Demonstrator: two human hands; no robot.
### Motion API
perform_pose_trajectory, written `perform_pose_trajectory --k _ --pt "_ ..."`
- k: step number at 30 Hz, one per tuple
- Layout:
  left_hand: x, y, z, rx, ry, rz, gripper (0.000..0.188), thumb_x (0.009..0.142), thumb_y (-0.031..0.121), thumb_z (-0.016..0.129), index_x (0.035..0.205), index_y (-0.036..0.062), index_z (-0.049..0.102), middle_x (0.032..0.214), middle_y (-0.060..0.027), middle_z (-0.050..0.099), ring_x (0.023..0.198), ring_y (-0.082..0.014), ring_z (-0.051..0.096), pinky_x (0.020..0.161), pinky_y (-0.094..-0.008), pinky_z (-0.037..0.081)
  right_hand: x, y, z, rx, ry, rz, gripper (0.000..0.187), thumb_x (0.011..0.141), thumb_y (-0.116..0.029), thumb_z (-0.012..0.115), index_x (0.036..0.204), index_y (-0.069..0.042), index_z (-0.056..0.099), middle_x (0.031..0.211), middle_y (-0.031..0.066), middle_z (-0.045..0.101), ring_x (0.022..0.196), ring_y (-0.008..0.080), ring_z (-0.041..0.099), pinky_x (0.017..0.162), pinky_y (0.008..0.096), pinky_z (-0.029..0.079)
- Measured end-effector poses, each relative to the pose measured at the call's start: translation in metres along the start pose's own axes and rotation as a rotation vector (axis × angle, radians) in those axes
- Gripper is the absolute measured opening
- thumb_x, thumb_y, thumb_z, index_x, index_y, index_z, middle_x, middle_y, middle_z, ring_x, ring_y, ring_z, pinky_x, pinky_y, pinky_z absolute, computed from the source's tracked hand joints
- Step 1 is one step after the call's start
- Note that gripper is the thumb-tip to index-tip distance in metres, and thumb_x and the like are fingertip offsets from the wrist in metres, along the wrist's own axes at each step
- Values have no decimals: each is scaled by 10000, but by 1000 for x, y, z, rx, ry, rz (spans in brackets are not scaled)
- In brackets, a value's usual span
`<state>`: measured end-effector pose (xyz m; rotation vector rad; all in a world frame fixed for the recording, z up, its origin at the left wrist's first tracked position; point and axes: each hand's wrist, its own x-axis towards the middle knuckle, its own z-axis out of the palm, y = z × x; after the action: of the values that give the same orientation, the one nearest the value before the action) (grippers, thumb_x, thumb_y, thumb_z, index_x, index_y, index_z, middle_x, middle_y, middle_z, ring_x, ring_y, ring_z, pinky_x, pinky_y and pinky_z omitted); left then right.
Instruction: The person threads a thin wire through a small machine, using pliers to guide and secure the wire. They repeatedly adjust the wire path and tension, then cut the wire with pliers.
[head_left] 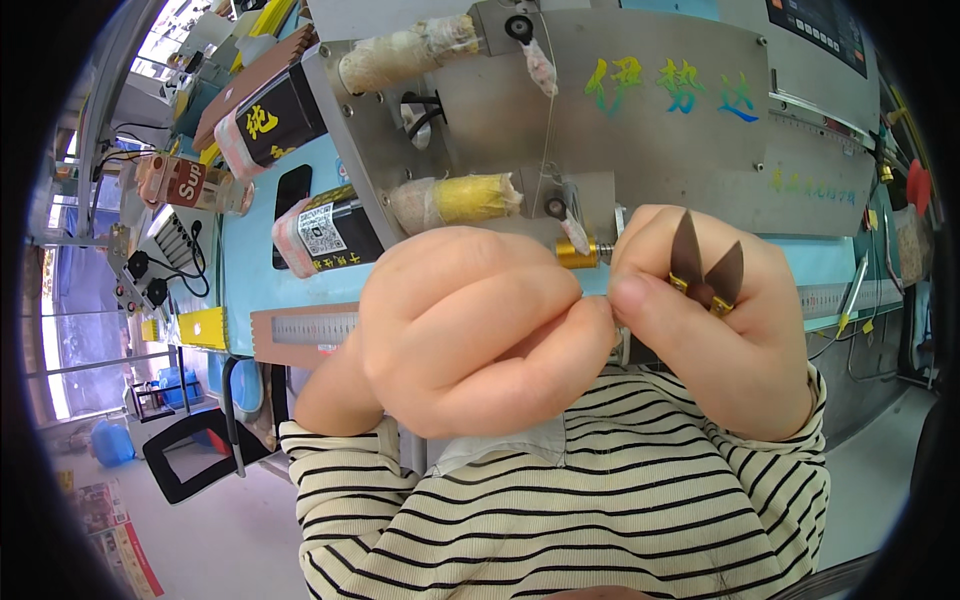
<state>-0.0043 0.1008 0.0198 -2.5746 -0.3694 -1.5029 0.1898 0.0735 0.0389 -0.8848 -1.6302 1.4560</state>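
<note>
My left hand (480,335) is closed in front of my chest, its thumb and finger pinched together. Its fingertips meet those of my right hand (715,320), and what is pinched there is too small or too hidden to make out. My right hand is also closed, holding small thread snips (686,255) whose two dark, pointed blades stick up apart between its fingers. Just behind the fingertips is a brass-coloured cylinder (577,252) with a spring on the grey metal machine (660,150). A thin thread (549,140) runs down the machine past small dark guide wheels.
Two tape-wrapped rollers (455,199) jut from the machine. To the left on the light-blue tabletop (255,290) are a black phone (293,190), dark boxes (330,232) and a clear bottle (215,187). A steel ruler (310,328) lies along the near edge. A black-framed chair (175,455) stands at lower left.
</note>
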Motion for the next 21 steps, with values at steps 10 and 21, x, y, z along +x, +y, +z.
perform_pose_trajectory --k 10,21 --pt "2 12 -2 71 -28 13 230 574 -8 632 802 24 622 711 -58 558 566 -169 559 431 -238 454 -11 -2 8 237 92 110 91 884 -45 536 808 -5 568 767 49 551 647 75 444 562 223 325" --pt "7 22 -11 -164 -140 -246 219 608 -14 688 817 34 647 722 -56 604 584 -182 584 491 -280 478 -20 -2 -2 100 114 102 272 935 -115 441 984 75 630 776 103 618 493 24 360 491 191 313"
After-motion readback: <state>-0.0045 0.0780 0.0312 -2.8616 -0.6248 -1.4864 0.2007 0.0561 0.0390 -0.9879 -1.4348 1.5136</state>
